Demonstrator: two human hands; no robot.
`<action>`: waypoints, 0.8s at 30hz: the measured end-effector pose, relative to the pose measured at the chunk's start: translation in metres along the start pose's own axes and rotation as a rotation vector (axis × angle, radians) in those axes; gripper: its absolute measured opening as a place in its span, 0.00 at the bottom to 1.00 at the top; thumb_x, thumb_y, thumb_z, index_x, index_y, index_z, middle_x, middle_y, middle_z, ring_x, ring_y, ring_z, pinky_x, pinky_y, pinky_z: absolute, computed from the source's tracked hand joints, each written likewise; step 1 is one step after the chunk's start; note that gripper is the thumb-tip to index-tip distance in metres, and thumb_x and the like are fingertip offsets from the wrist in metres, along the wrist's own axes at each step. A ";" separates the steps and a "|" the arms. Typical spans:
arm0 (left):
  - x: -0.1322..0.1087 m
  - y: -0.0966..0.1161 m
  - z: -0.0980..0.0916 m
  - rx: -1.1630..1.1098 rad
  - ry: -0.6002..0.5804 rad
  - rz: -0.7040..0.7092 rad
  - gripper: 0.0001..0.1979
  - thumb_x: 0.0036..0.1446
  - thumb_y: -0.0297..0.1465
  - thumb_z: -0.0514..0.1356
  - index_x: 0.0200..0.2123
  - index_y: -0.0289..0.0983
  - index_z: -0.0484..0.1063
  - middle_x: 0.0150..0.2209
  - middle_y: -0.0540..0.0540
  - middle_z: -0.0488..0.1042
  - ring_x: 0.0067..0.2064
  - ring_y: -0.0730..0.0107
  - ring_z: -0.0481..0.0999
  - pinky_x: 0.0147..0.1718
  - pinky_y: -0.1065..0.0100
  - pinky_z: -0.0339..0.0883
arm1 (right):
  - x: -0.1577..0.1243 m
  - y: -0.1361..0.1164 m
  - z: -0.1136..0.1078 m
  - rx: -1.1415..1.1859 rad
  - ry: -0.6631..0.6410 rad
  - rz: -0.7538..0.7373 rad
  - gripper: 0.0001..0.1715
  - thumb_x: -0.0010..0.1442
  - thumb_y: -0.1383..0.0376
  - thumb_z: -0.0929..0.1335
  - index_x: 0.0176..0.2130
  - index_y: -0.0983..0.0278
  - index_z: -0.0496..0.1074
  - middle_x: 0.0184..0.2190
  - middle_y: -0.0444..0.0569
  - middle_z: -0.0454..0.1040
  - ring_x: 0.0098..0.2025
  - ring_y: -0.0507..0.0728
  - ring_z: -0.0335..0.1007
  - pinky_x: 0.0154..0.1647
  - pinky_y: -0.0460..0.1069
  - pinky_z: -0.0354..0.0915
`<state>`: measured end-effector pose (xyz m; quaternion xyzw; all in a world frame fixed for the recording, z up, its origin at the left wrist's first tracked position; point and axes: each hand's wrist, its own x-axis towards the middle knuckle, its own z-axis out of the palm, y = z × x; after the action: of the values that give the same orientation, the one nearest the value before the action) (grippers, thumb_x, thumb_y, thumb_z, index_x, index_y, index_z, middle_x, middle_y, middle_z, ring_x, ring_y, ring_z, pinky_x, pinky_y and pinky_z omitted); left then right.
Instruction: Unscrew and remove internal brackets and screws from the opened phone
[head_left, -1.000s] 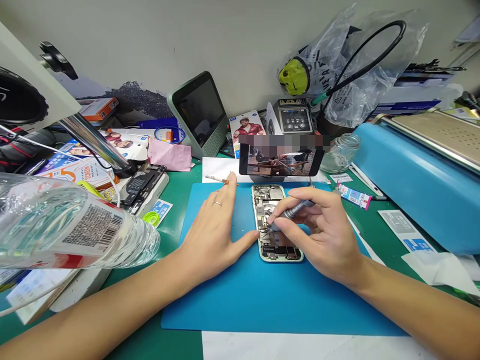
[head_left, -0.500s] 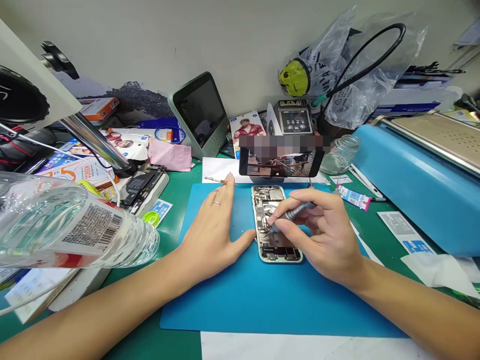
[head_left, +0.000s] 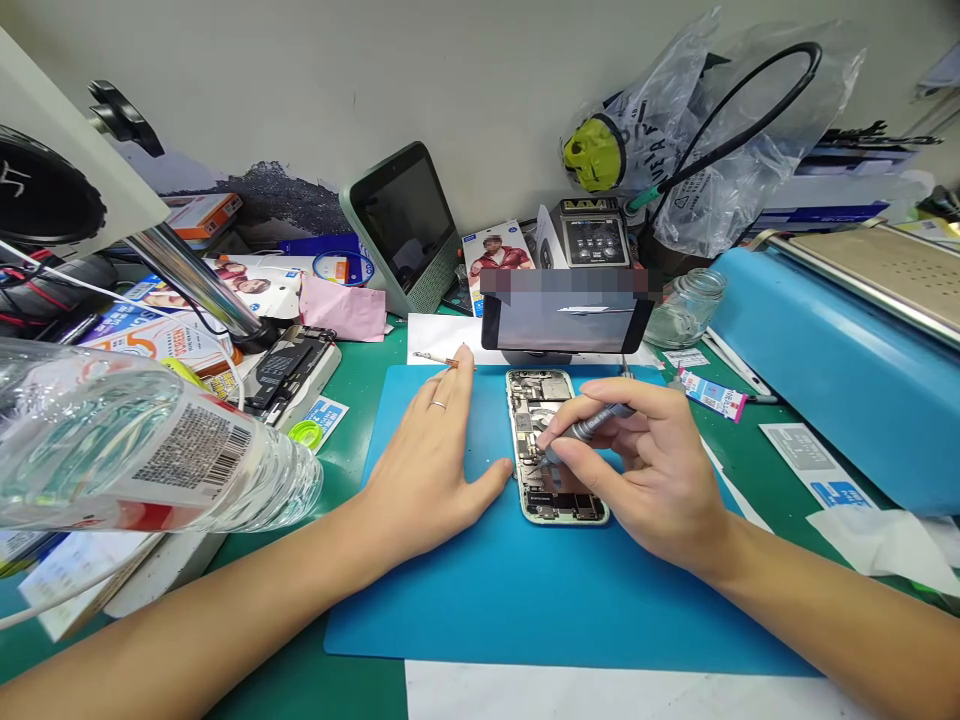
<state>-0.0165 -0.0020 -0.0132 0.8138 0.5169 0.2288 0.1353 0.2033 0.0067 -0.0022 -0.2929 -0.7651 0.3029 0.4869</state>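
Observation:
An opened phone [head_left: 541, 410] with its insides showing lies upright on a blue work mat [head_left: 525, 590]. My right hand [head_left: 645, 470] is closed round a grey screwdriver [head_left: 592, 425]; its tip rests on the phone's middle. My left hand [head_left: 431, 460] lies flat on the mat with fingers stretched out, its thumb against the phone's left edge. A ring sits on one finger.
A second phone [head_left: 570, 322] stands on its side behind the mat. A clear plastic bottle [head_left: 150, 460] juts in at the left. A blue machine [head_left: 840, 360] fills the right side. A smart display [head_left: 401, 225], a soldering station [head_left: 592, 235] and another dismantled phone [head_left: 289, 370] stand behind.
The screen of the standing phone went from a picture to a grey blank. Both hands stay nearly still on the opened phone.

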 end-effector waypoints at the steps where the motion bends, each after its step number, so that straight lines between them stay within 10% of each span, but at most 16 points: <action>1: 0.000 0.000 0.000 0.001 -0.003 -0.004 0.50 0.63 0.41 0.60 0.74 0.32 0.30 0.75 0.37 0.42 0.72 0.49 0.48 0.69 0.50 0.49 | 0.000 0.000 0.000 0.001 0.001 0.002 0.31 0.63 0.78 0.68 0.58 0.53 0.61 0.39 0.44 0.73 0.38 0.52 0.78 0.31 0.46 0.79; 24: 0.001 0.000 0.000 0.000 -0.013 -0.020 0.51 0.61 0.39 0.60 0.74 0.34 0.28 0.75 0.36 0.39 0.74 0.47 0.43 0.70 0.46 0.47 | 0.000 -0.002 -0.001 -0.012 -0.005 0.003 0.30 0.64 0.77 0.68 0.57 0.53 0.60 0.39 0.45 0.73 0.38 0.53 0.78 0.30 0.47 0.79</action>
<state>-0.0163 -0.0014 -0.0129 0.8101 0.5240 0.2222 0.1407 0.2036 0.0057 -0.0008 -0.2960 -0.7678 0.2997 0.4828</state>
